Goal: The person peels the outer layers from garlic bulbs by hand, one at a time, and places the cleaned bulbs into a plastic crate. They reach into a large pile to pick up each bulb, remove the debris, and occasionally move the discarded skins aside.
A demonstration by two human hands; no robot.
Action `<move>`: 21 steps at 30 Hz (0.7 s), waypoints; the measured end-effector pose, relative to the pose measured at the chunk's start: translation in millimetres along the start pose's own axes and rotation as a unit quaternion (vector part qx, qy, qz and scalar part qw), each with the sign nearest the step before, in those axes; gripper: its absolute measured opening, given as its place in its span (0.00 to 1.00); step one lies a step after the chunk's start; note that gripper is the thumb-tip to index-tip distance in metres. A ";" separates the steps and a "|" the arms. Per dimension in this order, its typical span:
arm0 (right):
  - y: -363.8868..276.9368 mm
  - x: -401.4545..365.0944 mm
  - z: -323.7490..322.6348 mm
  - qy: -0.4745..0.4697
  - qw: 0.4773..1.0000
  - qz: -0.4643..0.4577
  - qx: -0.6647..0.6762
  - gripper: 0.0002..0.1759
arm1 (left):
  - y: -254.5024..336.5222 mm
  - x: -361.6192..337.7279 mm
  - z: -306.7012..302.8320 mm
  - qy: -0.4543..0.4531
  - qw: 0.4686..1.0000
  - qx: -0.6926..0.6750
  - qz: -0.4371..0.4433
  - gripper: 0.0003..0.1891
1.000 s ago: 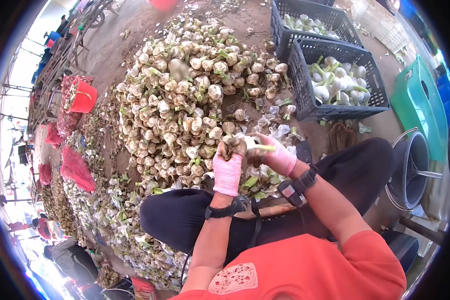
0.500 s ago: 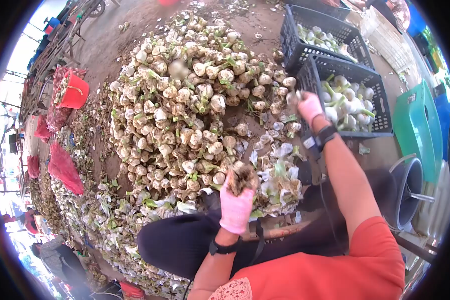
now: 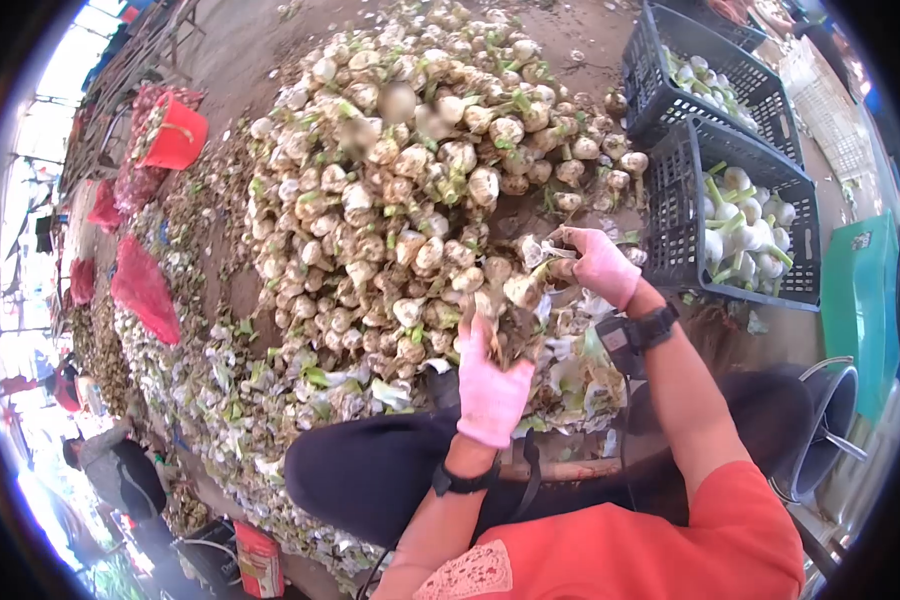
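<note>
My left hand, in a pink glove, is closed around a dirty garlic bulb with ragged roots and husk, at the lower edge of a big heap of garlic. Just right of it, my right hand, also gloved in pink, pinches the stem or loose skin of another garlic bulb. The two hands are close together above a pile of peeled husks. Fingertips of both hands are partly hidden by the garlic.
Black crates with cleaned garlic stand at the right, near a green plastic container and a metal bucket. Far left are a red bucket and red net bags. Another person is at the lower left.
My right hand has moved left and down from beside the crate toward my left hand. My left hand has shifted slightly right. The whole view has shifted somewhat.
</note>
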State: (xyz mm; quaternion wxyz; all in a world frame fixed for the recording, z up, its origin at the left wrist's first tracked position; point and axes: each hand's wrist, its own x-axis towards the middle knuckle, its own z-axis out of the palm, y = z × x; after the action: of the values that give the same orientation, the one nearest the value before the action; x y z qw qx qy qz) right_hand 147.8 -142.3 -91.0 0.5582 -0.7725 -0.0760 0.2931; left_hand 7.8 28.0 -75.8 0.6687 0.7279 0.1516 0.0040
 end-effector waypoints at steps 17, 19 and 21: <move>-66.8 -84.1 65.3 -0.023 0.958 -0.101 0.266 0.16 | 43.3 -20.7 -6.0 -0.013 0.952 -0.292 0.095 0.17; -69.1 -93.0 67.9 -0.010 0.954 -0.106 0.279 0.15 | 48.8 -22.4 -7.4 -0.020 0.956 -0.271 0.108 0.17; -64.1 -97.0 67.0 0.009 0.956 -0.112 0.272 0.14 | 50.1 -23.6 -6.3 -0.018 0.949 -0.310 0.063 0.17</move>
State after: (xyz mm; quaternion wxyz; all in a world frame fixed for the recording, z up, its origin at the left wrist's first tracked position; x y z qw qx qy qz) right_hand 46.0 -107.1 -10.9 0.7768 -0.5809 -0.0742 0.2316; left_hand -5.3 25.8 -21.6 0.8621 0.4930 0.0851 0.0798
